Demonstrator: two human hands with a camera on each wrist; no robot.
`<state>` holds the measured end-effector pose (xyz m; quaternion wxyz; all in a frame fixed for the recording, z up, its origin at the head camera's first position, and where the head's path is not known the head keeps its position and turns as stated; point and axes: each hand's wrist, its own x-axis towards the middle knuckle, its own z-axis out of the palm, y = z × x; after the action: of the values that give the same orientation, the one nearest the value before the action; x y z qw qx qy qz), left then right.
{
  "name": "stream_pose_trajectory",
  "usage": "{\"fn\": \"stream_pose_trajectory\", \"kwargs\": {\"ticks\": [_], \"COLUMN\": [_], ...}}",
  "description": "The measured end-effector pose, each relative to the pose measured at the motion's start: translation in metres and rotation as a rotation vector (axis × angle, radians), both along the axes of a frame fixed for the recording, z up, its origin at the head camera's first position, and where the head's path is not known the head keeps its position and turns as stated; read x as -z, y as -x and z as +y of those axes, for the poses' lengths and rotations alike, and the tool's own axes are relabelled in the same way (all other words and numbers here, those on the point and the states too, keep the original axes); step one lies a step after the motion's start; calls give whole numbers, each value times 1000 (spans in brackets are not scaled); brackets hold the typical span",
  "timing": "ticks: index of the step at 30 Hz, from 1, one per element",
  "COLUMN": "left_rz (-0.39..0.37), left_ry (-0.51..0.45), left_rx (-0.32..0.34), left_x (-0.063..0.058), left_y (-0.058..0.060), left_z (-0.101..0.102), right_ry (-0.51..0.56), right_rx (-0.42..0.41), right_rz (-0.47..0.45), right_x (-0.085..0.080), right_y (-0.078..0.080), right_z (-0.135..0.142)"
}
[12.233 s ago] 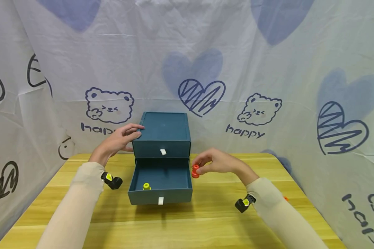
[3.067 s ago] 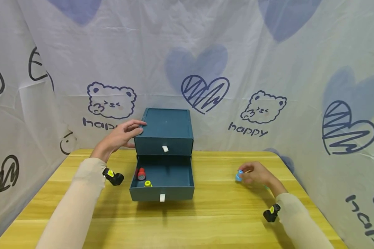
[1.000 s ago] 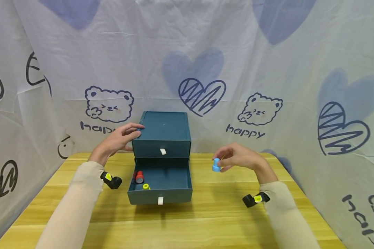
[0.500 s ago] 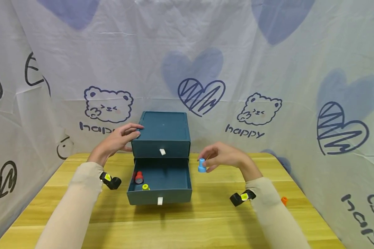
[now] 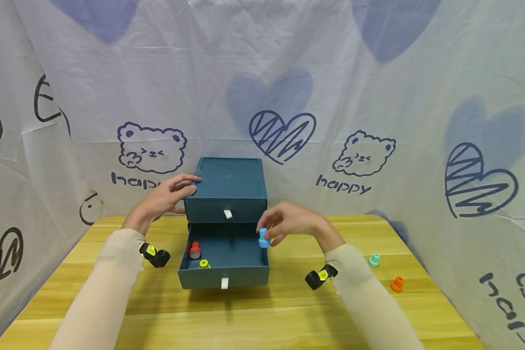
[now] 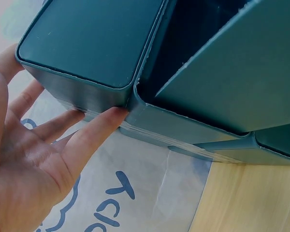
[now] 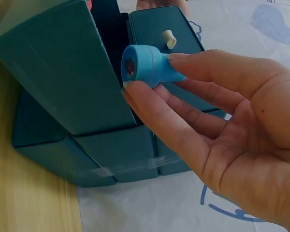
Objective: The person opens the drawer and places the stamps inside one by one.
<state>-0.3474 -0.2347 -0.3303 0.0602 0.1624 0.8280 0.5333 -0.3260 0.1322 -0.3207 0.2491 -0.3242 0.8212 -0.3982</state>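
Observation:
A dark teal drawer cabinet (image 5: 229, 180) stands at the back of the table, its lower drawer (image 5: 245, 278) pulled out. My left hand (image 5: 164, 197) rests against the cabinet's left side and top edge with fingers spread. My right hand (image 5: 290, 221) pinches a blue toy stamp (image 5: 264, 238) between thumb and fingers, over the drawer's right wall. In the right wrist view the round patterned face of the blue stamp (image 7: 145, 65) shows. Inside the drawer, a red stamp (image 5: 195, 250) lies at the left and a yellow stamp (image 5: 204, 263) is partly hidden by the front panel.
A mint green stamp (image 5: 374, 260) and an orange stamp (image 5: 397, 284) stand on the table's right side. The upper drawer (image 5: 212, 210) is closed and has a white pull tab (image 5: 228, 214). A printed cloth (image 5: 288, 87) hangs behind the table.
The red stamp has gone into the drawer since the oldest frame. My right hand then picked up the blue stamp and has carried it left to the drawer. My left hand stays on the cabinet.

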Motion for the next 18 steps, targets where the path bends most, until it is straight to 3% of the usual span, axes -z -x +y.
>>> {"fn": "stream_pose_trajectory", "kwargs": {"ticks": [18], "left_rz": [4], "left_ry": [-11], "left_rx": [10], "left_x": [0], "left_y": [-1], "left_z": [2], "right_ry": [-146], "right_rx": [-72], "right_rz": [1], "right_x": [-8], "right_y": [8], "right_z": [-33]}}
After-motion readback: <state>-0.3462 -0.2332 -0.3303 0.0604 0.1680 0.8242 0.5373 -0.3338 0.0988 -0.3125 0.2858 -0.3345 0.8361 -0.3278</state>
